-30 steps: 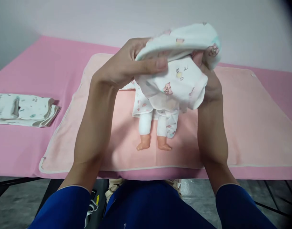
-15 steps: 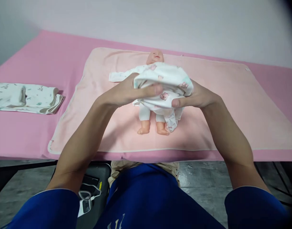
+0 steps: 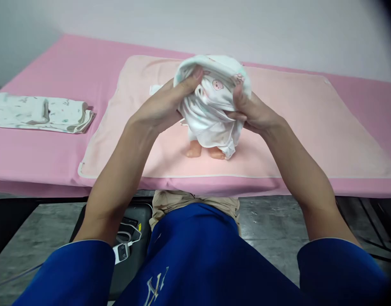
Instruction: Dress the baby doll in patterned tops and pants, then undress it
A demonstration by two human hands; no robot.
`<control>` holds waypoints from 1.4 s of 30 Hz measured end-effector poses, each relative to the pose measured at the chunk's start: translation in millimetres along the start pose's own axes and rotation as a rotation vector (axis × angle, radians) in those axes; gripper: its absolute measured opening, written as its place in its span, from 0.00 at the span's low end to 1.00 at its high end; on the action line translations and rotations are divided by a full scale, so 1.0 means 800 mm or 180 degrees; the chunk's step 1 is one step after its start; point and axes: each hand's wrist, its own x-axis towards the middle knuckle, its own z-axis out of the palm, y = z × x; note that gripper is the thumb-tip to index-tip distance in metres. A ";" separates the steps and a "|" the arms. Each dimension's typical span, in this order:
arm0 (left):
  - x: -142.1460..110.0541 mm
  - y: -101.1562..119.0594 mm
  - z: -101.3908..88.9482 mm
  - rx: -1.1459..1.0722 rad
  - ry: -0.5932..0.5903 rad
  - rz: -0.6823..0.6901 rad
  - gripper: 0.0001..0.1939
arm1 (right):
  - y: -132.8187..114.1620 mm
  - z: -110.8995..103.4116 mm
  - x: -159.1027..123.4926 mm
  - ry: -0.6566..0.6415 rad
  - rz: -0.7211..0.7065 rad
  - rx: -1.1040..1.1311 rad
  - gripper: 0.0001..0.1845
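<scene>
Both hands grip a white baby garment point(image 3: 211, 114) printed with pink animal faces, its edge bunched into a wide opening. On the left side of that opening, my left hand point(image 3: 185, 91) has its thumb inside the cloth. My right hand point(image 3: 251, 106) pinches the opposite side, thumb up against the fabric. Behind and beneath the garment lies a baby doll point(image 3: 194, 149) on its back; its feet show below the hem, while its head and most of its body are hidden. A white sleeve end point(image 3: 155, 89) sticks out past my left forearm.
A peach blanket point(image 3: 310, 127) with white edging lies under the doll on a pink-covered table point(image 3: 96, 53). Folded printed cloth point(image 3: 61, 114) rests at the left. Below the table edge, a dark case point(image 3: 139, 255) carries a white device point(image 3: 121, 253) with a cable.
Both hands have lifted the bunched garment up and away from me, over the doll's head, which showed before and is now covered. The view has tilted slightly down.
</scene>
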 end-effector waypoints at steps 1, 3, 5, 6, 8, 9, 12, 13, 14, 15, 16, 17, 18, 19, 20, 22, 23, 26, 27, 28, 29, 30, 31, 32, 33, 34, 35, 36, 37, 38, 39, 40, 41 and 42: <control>-0.002 -0.002 0.003 -0.0001 0.0199 -0.0068 0.22 | -0.004 0.002 -0.003 0.0022 -0.0051 -0.0032 0.34; -0.008 -0.008 0.008 0.0152 0.0507 -0.0123 0.22 | -0.011 0.006 -0.010 0.0082 -0.0168 -0.0115 0.36; -0.017 -0.015 0.011 0.0332 0.0508 -0.0026 0.21 | -0.014 0.010 -0.016 0.0206 -0.0195 -0.0216 0.33; -0.022 -0.018 0.014 0.0372 0.0455 0.0045 0.21 | -0.014 0.012 -0.018 0.0311 -0.0187 -0.0265 0.28; -0.033 -0.026 0.022 0.0357 0.0408 0.0131 0.21 | -0.010 0.017 -0.021 0.0517 -0.0157 -0.0363 0.18; -0.039 -0.030 0.026 0.0321 0.0434 0.0158 0.21 | -0.006 0.019 -0.022 0.0590 -0.0150 -0.0420 0.15; -0.052 -0.046 0.039 0.0269 0.0632 0.0235 0.17 | 0.010 0.025 -0.023 0.0704 -0.0177 -0.0731 0.14; -0.055 -0.052 0.041 0.0280 0.0735 0.0245 0.15 | 0.016 0.026 -0.023 0.0746 -0.0189 -0.0909 0.14; -0.058 -0.059 0.042 0.0306 0.0857 0.0238 0.14 | 0.023 0.028 -0.024 0.0808 -0.0207 -0.1121 0.13; -0.061 -0.066 0.043 0.0357 0.0981 0.0208 0.13 | 0.030 0.030 -0.025 0.0896 -0.0228 -0.1362 0.12; -0.065 -0.074 0.042 0.0436 0.1110 0.0163 0.12 | 0.036 0.032 -0.027 0.0992 -0.0234 -0.1620 0.13; -0.070 -0.081 0.041 0.0549 0.1227 0.0093 0.11 | 0.042 0.036 -0.029 0.1076 -0.0198 -0.1878 0.16; -0.077 -0.087 0.040 0.0694 0.1308 -0.0017 0.10 | 0.048 0.041 -0.033 0.1119 -0.0106 -0.2113 0.19; -0.085 -0.094 0.039 0.0862 0.1367 -0.0152 0.10 | 0.053 0.048 -0.037 0.1129 0.0032 -0.2312 0.21; -0.094 -0.101 0.037 0.1061 0.1345 -0.0328 0.11 | 0.060 0.056 -0.042 0.1072 0.0243 -0.2457 0.22; -0.113 -0.115 0.031 0.1456 0.1085 -0.0650 0.14 | 0.074 0.072 -0.050 0.0838 0.0602 -0.2566 0.23; -0.122 -0.121 0.027 0.1668 0.1006 -0.0732 0.14 | 0.082 0.081 -0.054 0.0767 0.0693 -0.2623 0.22; -0.139 -0.132 0.018 0.2289 0.0994 -0.1040 0.13 | 0.099 0.101 -0.057 0.0715 0.0679 -0.2848 0.17; -0.141 -0.132 0.016 0.2505 0.1002 -0.1139 0.15 | 0.102 0.105 -0.056 0.0691 0.0644 -0.2943 0.15; -0.141 -0.130 0.016 0.2727 0.0975 -0.1221 0.16 | 0.104 0.109 -0.055 0.0640 0.0632 -0.3042 0.14; -0.140 -0.129 0.015 0.2954 0.0920 -0.1280 0.16 | 0.104 0.112 -0.053 0.0570 0.0654 -0.3142 0.14; -0.138 -0.127 0.014 0.3178 0.0840 -0.1327 0.15 | 0.103 0.114 -0.050 0.0482 0.0710 -0.3238 0.14; -0.135 -0.126 0.013 0.3372 0.0728 -0.1368 0.14 | 0.102 0.116 -0.048 0.0369 0.0784 -0.3318 0.15; -0.133 -0.126 0.012 0.3503 0.0609 -0.1401 0.14 | 0.102 0.116 -0.045 0.0244 0.0848 -0.3362 0.15; -0.130 -0.127 0.010 0.3549 0.0506 -0.1416 0.14 | 0.101 0.117 -0.043 0.0128 0.0872 -0.3348 0.14; -0.127 -0.130 0.007 0.3487 0.0454 -0.1398 0.14 | 0.101 0.116 -0.041 0.0030 0.0846 -0.3263 0.13; -0.125 -0.134 0.004 0.3299 0.0460 -0.1330 0.14 | 0.101 0.115 -0.039 -0.0028 0.0770 -0.3112 0.13; -0.124 -0.138 0.000 0.3004 0.0518 -0.1207 0.14 | 0.101 0.113 -0.038 -0.0032 0.0655 -0.2913 0.13; -0.122 -0.143 -0.003 0.2659 0.0603 -0.1045 0.13 | 0.101 0.110 -0.037 0.0001 0.0515 -0.2695 0.13; -0.120 -0.147 -0.007 0.2332 0.0686 -0.0858 0.12 | 0.101 0.106 -0.037 0.0052 0.0367 -0.2499 0.12; -0.118 -0.150 -0.012 0.2087 0.0735 -0.0661 0.10 | 0.101 0.100 -0.035 0.0092 0.0214 -0.2351 0.10; -0.114 -0.151 -0.017 0.1975 0.0748 -0.0466 0.09 | 0.101 0.093 -0.034 0.0108 0.0058 -0.2268 0.08; -0.110 -0.151 -0.023 0.2014 0.0738 -0.0276 0.08 | 0.101 0.085 -0.032 0.0088 -0.0105 -0.2238 0.07; -0.106 -0.150 -0.031 0.2172 0.0711 -0.0107 0.08 | 0.101 0.075 -0.029 0.0040 -0.0259 -0.2239 0.06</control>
